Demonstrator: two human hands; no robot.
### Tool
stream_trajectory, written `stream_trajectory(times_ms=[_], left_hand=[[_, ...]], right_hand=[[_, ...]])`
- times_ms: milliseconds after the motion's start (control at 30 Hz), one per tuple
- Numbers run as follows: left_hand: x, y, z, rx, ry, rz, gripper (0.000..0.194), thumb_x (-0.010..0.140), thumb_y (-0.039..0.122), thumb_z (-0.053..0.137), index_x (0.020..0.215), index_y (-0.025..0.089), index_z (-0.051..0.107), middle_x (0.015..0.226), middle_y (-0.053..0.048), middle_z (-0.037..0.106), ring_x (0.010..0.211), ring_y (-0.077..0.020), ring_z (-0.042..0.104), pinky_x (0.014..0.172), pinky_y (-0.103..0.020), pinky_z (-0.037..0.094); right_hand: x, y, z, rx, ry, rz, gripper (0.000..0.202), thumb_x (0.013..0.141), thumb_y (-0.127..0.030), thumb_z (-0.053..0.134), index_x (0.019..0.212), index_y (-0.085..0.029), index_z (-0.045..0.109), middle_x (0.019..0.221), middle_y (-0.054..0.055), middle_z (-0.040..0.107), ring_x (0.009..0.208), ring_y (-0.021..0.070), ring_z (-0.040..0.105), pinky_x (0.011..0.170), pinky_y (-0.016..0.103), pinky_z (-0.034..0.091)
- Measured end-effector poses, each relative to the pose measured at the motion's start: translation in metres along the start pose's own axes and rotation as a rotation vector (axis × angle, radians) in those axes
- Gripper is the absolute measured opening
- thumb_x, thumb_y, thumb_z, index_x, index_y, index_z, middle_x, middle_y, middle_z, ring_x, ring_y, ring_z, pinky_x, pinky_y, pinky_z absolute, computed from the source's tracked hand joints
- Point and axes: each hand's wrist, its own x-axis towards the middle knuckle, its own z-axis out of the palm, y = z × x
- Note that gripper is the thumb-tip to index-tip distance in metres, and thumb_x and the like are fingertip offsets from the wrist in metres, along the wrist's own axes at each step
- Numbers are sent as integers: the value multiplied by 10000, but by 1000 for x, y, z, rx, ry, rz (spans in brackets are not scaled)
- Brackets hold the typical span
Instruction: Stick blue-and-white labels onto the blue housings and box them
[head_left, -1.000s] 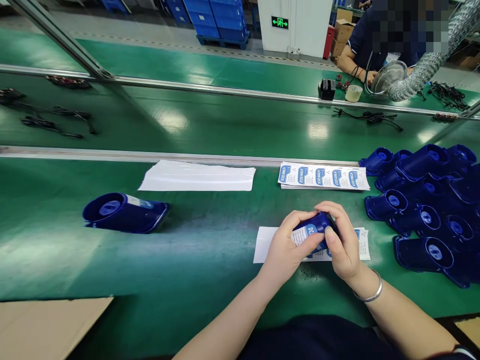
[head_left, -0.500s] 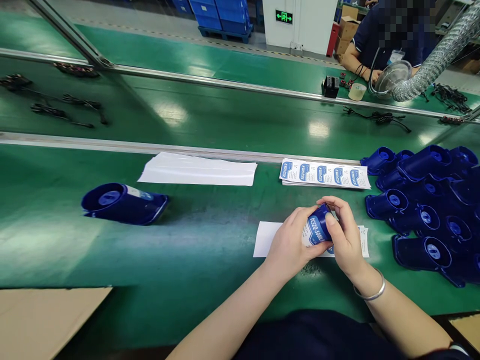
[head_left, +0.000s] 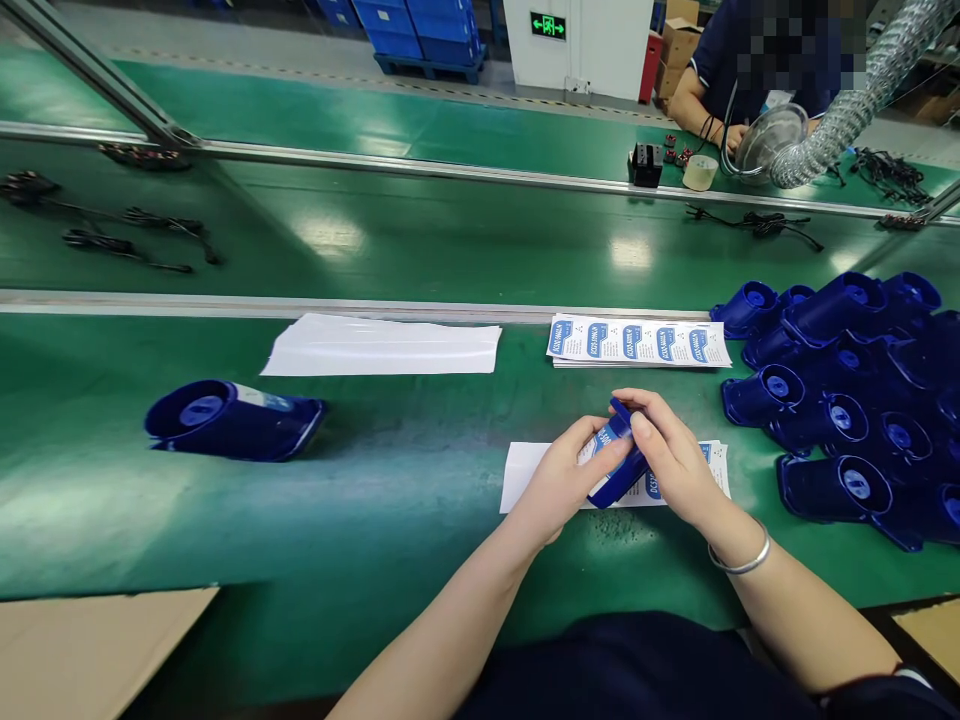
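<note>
Both of my hands grip one blue plastic housing (head_left: 624, 480) above a partly used label sheet (head_left: 523, 474). My left hand (head_left: 559, 480) wraps its left side, where a blue and white label shows between the fingers. On the right side, my right hand (head_left: 675, 465) presses with its thumb near the top edge. Another labelled housing (head_left: 262, 425) lies on its side at the left of the green table (head_left: 375, 560). A stack of printed label sheets (head_left: 637, 341) lies behind my hands, with white backing paper (head_left: 382, 346) to its left.
Many blue housings (head_left: 832, 490) are piled at the right. A metal rail (head_left: 420, 312) runs behind the papers. Cardboard (head_left: 97, 645) sits at the lower left. Across the bench, a person (head_left: 697, 100) works beside a flexible duct (head_left: 862, 120). Black cables (head_left: 757, 224) lie beyond the rail.
The held housing has turned and tilted between my hands, so less of its label shows and its blue side faces me. The whole view has shifted slightly.
</note>
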Motion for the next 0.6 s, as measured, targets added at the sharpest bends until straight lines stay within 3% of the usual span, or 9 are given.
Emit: stream_trajectory(times_ms=[167, 367, 433, 600], left_hand=[[0, 3, -4, 96, -55, -3, 444, 808, 420, 756, 1160, 183, 628, 1080, -64, 672, 1007, -253, 614, 840, -337, 482], [-6, 13, -12, 246, -231, 49, 646, 797, 299, 762, 1374, 190, 493, 1278, -109, 622, 1112, -285, 613, 930, -410, 509], [-7, 10, -12, 324, -187, 144, 691, 796, 273, 761, 1414, 212, 458, 1356, -118, 577, 1194, -299, 579, 993, -438, 495], [-3, -4, -10, 726, 37, 588, 709, 839, 38, 599, 1469, 298, 407, 1426, -67, 520, 1342, -244, 454, 1152, -451, 369]], right_hand=[[0, 3, 1, 30, 9, 10, 381, 1028, -508, 449, 1292, -265, 575, 1270, 76, 635, 1194, 262, 596, 1047, 444, 457], [4, 6, -6, 169, 34, -4, 379, 1011, -502, 499, 1296, -265, 580, 1265, 67, 635, 1197, 266, 598, 1061, 443, 459], [6, 6, -9, 186, 23, -33, 402, 1003, -508, 510, 1319, -266, 563, 1293, 71, 621, 1222, 272, 579, 1084, 449, 441], [7, 6, -11, 171, 9, -81, 456, 990, -515, 531, 1370, -265, 517, 1376, 87, 563, 1266, 284, 534, 1113, 456, 410]])
